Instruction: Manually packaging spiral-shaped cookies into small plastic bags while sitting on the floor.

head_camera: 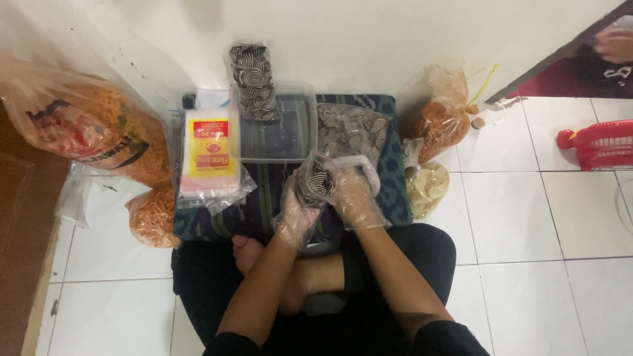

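left hand (297, 214) gloved, cupped under small clear pouch (315, 179) of spiral-patterned cookies, keeping it upright | right hand (356, 198) gloved, pinched pouch mouth | pouch above patterned cushion (392, 168), near clear plastic tub (280, 142) | filled pouch (254, 82) stood against wall

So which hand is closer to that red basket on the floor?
Right. The right hand sits on the basket's side of the small bag both hands hold; the left hand is farther across. The red basket stands well off to the right, apart from both.

Yellow-red packet stack (210, 153) left of clear tub (277, 125)
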